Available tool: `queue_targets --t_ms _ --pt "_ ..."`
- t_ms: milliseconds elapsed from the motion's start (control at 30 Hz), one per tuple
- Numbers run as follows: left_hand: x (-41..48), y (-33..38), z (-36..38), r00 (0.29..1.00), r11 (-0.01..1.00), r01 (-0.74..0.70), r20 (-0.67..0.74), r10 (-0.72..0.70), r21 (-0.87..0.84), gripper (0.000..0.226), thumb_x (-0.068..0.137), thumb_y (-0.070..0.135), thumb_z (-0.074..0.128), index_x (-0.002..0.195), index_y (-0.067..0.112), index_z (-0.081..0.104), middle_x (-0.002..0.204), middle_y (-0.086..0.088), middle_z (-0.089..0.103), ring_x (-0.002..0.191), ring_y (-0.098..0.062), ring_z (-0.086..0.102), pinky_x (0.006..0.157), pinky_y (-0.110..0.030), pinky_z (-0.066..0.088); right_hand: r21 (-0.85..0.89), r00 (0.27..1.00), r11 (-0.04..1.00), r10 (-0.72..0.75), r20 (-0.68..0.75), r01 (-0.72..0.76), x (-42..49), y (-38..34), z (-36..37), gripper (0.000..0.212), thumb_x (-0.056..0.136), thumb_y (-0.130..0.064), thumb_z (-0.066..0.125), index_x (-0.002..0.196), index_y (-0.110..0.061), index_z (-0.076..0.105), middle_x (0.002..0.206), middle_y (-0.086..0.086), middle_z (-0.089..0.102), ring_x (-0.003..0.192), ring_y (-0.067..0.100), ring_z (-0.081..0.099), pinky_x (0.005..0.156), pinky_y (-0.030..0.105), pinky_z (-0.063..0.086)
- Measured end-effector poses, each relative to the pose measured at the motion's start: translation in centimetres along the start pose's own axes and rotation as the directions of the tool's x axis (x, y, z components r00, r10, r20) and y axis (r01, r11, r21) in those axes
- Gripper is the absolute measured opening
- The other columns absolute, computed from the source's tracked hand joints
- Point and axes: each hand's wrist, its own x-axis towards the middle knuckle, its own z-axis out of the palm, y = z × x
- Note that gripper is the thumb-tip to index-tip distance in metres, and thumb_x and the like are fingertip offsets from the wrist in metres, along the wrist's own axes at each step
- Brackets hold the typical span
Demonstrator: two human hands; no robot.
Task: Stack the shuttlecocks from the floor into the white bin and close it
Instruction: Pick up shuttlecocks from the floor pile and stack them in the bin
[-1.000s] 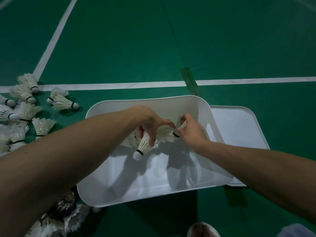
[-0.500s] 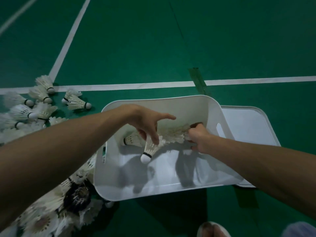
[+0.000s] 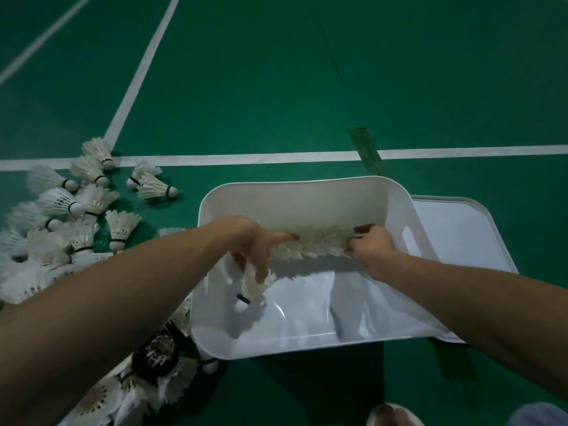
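Note:
The white bin sits open on the green floor. Inside it a row of nested shuttlecocks lies along the far wall. My right hand grips the right end of that row. My left hand is at the row's left end, thumb stretched toward it, and its curled fingers hold a separate shuttlecock that hangs cork down over the bin's bottom. Several loose shuttlecocks lie on the floor to the left of the bin. The bin's flat white lid lies under the bin's right side.
More shuttlecocks, one dark, are heaped at the bin's near left corner. White court lines run behind the bin, with a strip of green tape across one. A foot shows at the bottom edge.
Both hands have sunk toward the bin's far wall. The nested row now stretches out between them, and the view has shifted so the bin sits further right.

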Motion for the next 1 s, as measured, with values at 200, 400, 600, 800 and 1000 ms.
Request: queue_targets --t_ms 200,400,600,800,1000 --pt "0.4 -0.3 0.2 1.0 0.999 -0.014 -0.023 0.015 0.053 0.117 0.077 0.008 0.077 0.141 0.059 -0.008 0.129 -0.011 0.05 0.104 -0.029 0.063 0.073 -0.038 0.06 -0.191 0.994 0.976 -0.109 -0.032 0.101 0.3 -0.1 0.3 0.022 0.082 0.008 0.063 0.097 -0.007 0.059 0.104 0.02 0.065 0.093 0.035 0.063 0.077 0.042 0.058" --pt "-0.3 -0.6 0.1 0.995 0.997 -0.062 -0.07 0.065 0.052 0.117 0.076 0.008 0.077 0.145 0.051 -0.007 0.119 -0.014 0.061 0.109 -0.031 0.061 0.088 -0.046 0.054 -0.44 0.976 0.877 -0.217 -0.008 0.191 0.0 -0.6 -0.3 0.012 0.081 -0.009 0.07 0.093 -0.009 0.068 0.095 0.014 0.07 0.091 0.034 0.065 0.084 0.04 0.055" --pt "-1.9 -0.2 0.3 0.984 0.989 -0.086 -0.144 0.103 0.122 0.106 0.074 0.014 0.081 0.149 0.04 0.01 0.126 -0.007 0.046 0.109 -0.027 0.056 0.089 -0.036 0.05 -0.624 0.979 0.759 -0.195 0.053 0.184 -1.3 -1.3 -1.8 0.028 0.084 -0.024 0.069 0.1 -0.002 0.065 0.094 0.017 0.069 0.088 0.035 0.064 0.074 0.037 0.053" --pt "-2.8 0.0 0.7 0.951 0.979 -0.075 -0.281 0.127 0.188 0.094 0.072 0.022 0.082 0.145 0.036 0.026 0.145 -0.003 0.042 0.117 -0.025 0.05 0.096 -0.036 0.044 -0.687 0.954 0.686 -0.297 0.034 0.238 -4.0 -1.8 -2.8 0.04 0.088 -0.022 0.065 0.124 -0.008 0.055 0.114 0.015 0.063 0.089 0.029 0.053 0.073 0.031 0.045" --pt "-3.9 0.4 1.5 0.899 0.974 -0.192 -0.376 0.225 0.122 0.092 0.076 0.015 0.077 0.146 0.036 0.021 0.146 -0.006 0.039 0.096 -0.018 0.053 0.09 -0.031 0.043 -0.562 0.896 0.715 -0.428 0.12 0.416 -6.2 -2.4 -2.7 0.037 0.086 -0.013 0.065 0.12 -0.017 0.051 0.109 0.007 0.059 0.091 0.023 0.056 0.076 0.036 0.049"
